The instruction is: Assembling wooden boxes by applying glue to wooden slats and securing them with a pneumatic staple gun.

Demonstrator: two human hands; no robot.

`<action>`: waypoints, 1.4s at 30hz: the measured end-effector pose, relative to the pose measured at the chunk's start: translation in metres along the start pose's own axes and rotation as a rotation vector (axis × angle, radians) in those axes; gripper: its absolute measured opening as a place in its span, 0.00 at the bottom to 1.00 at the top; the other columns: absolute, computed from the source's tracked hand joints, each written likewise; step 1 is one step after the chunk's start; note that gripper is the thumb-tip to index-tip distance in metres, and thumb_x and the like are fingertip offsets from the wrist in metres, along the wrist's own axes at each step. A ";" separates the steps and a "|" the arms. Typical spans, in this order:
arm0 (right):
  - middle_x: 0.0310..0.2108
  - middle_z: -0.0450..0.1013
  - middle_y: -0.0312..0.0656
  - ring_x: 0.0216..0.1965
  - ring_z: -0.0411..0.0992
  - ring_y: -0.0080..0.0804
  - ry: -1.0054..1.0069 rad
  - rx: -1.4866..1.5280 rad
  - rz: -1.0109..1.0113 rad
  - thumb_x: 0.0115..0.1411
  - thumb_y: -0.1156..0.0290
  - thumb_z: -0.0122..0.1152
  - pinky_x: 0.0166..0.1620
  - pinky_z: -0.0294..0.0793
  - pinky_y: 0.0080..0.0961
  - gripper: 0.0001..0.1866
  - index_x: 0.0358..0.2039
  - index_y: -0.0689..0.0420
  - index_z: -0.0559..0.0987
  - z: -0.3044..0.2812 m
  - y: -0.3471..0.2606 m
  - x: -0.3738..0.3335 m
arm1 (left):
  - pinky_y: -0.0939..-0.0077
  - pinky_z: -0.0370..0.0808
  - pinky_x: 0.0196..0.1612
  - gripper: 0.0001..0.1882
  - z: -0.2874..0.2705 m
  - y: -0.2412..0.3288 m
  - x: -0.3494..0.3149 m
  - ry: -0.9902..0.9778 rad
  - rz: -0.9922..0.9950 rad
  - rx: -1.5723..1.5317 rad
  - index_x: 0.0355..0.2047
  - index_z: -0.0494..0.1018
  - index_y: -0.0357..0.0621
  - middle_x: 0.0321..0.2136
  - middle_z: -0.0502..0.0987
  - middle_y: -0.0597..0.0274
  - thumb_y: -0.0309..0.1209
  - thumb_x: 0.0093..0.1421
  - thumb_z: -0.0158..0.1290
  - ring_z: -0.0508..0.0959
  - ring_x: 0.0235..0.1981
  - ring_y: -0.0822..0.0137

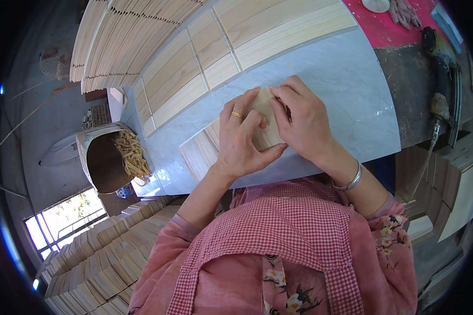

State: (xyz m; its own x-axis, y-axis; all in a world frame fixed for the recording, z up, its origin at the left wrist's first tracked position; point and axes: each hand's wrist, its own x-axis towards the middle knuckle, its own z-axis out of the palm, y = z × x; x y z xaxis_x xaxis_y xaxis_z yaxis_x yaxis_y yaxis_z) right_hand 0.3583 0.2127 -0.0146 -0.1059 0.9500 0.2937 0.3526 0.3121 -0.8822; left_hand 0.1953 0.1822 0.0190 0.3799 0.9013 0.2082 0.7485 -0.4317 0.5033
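Observation:
Both my hands are closed round a small pale wooden piece (268, 137) above the table, just in front of my apron. My left hand (239, 136), with a ring on one finger, grips its left side, thumb at the near edge and fingertips at the far end. My right hand (306, 119) pinches its far right corner with thumb and bent fingers. Much of the piece is hidden behind my fingers. Beside and partly under my left hand, flat wooden slats (198, 152) lie side by side on the grey-blue tabletop (352, 94).
Grooved wooden panels (220, 47) lie across the table's far side, below tall stacked boards (123, 42). A container (95, 137) with pale strips over its rim stands left. A hose-fed air tool (440, 68) lies right, near gloves (404, 13). More boards (100, 257) are piled lower left.

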 end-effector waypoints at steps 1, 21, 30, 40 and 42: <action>0.34 0.71 0.40 0.27 0.69 0.32 0.020 0.006 0.006 0.56 0.83 0.62 0.31 0.70 0.24 0.08 0.37 0.61 0.79 0.001 0.000 -0.002 | 0.52 0.63 0.59 0.26 0.000 0.000 0.001 -0.007 0.009 0.008 0.30 0.68 0.45 0.62 0.66 0.41 0.38 0.36 0.72 0.68 0.56 0.44; 0.28 0.65 0.39 0.21 0.64 0.34 -0.259 -0.334 -0.196 0.52 0.80 0.62 0.27 0.66 0.30 0.05 0.26 0.58 0.75 -0.057 -0.018 -0.038 | 0.55 0.69 0.57 0.29 0.002 0.000 -0.002 0.020 0.032 0.059 0.31 0.65 0.46 0.62 0.67 0.43 0.39 0.38 0.75 0.69 0.56 0.46; 0.26 0.63 0.40 0.21 0.62 0.38 -0.240 -0.259 -0.281 0.49 0.81 0.59 0.26 0.64 0.33 0.07 0.23 0.57 0.71 -0.053 -0.007 -0.038 | 0.53 0.65 0.60 0.27 0.002 0.000 0.000 0.042 0.052 0.022 0.31 0.67 0.44 0.64 0.66 0.42 0.41 0.41 0.73 0.69 0.57 0.44; 0.35 0.72 0.42 0.32 0.73 0.41 0.016 -0.412 -0.085 0.58 0.69 0.65 0.37 0.73 0.34 0.11 0.42 0.56 0.80 -0.113 0.011 -0.021 | 0.53 0.63 0.61 0.24 0.000 0.002 0.004 0.066 0.045 0.019 0.31 0.68 0.43 0.63 0.67 0.43 0.42 0.45 0.69 0.68 0.57 0.44; 0.42 0.71 0.47 0.39 0.74 0.46 0.177 -0.863 -0.052 0.57 0.64 0.68 0.42 0.75 0.36 0.27 0.57 0.54 0.75 -0.175 0.031 0.006 | 0.53 0.63 0.61 0.23 -0.007 0.003 -0.007 0.046 0.018 0.035 0.32 0.69 0.43 0.63 0.67 0.45 0.42 0.46 0.68 0.68 0.58 0.44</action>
State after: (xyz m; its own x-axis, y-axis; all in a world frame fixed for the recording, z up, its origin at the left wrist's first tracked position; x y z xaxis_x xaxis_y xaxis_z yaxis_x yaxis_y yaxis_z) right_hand 0.5309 0.2263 0.0242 -0.0211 0.8967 0.4422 0.9382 0.1706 -0.3013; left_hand 0.1912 0.1745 0.0248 0.3684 0.8938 0.2557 0.7607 -0.4479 0.4698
